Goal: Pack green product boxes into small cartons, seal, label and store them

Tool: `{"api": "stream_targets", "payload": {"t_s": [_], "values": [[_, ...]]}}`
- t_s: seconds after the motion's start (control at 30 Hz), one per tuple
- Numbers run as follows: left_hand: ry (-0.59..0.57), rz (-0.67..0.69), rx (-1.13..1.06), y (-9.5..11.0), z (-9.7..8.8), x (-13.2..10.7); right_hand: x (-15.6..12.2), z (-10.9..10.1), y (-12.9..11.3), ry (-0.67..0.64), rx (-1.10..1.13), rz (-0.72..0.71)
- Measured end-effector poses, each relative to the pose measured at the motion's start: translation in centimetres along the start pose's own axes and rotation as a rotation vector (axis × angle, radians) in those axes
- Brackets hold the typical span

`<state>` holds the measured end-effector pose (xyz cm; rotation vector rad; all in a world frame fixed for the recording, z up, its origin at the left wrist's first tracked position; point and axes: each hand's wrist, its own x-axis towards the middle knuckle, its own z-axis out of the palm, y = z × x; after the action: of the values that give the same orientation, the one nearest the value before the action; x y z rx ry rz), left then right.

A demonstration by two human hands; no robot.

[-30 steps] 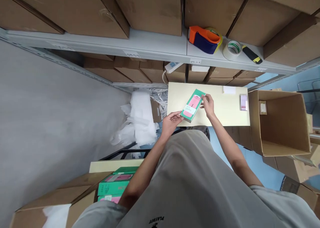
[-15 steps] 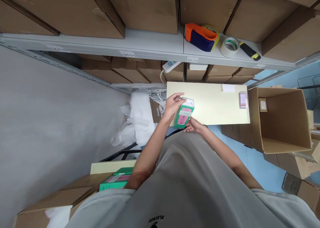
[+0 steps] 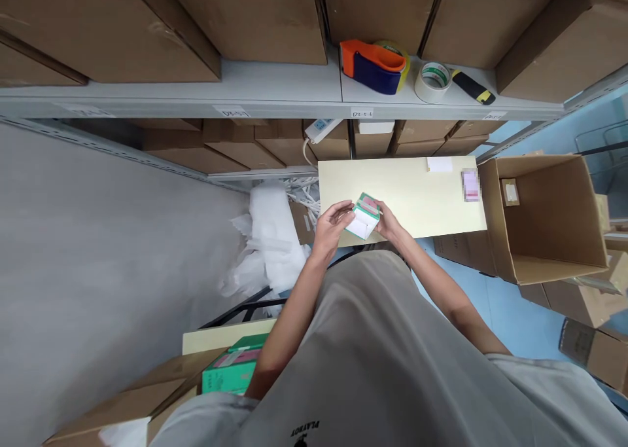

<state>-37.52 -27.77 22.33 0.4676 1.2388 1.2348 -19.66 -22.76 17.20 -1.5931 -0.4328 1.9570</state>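
Observation:
A small green, pink and white box (image 3: 364, 215) sits between both my hands over the near edge of a pale yellow table (image 3: 417, 192). It is turned end-on, so its white end faces me. My left hand (image 3: 331, 223) grips its left side with curled fingers. On the box's right side my right hand (image 3: 389, 220) is closed. More green and pink boxes (image 3: 230, 368) lie in a cardboard carton at the lower left.
An open, empty-looking cardboard box (image 3: 544, 218) stands right of the table. The shelf above holds an orange tape dispenser (image 3: 375, 64), a tape roll (image 3: 432, 80), a box cutter (image 3: 473, 87) and brown cartons. White packing foam (image 3: 267, 237) lies on the floor at left.
The box was held flat and lengthwise over the table, then tipped up and turned. It is now end-on and nearer my body, with both hands closer together round it.

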Motion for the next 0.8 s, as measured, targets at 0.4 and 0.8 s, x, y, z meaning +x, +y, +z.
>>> {"api": "stream_targets", "payload": {"t_s": [0.4, 0.8], "values": [[0.195, -0.297, -0.365, -3.6, -5.7, -0.4, -6.5, 5.3, -5.2, 0.069, -0.688, -1.062], [0.278, -0.485, -0.495, -7.3, -7.7, 0.7, -6.4, 11.3, -4.7, -0.077, -1.447, -1.030]]}}
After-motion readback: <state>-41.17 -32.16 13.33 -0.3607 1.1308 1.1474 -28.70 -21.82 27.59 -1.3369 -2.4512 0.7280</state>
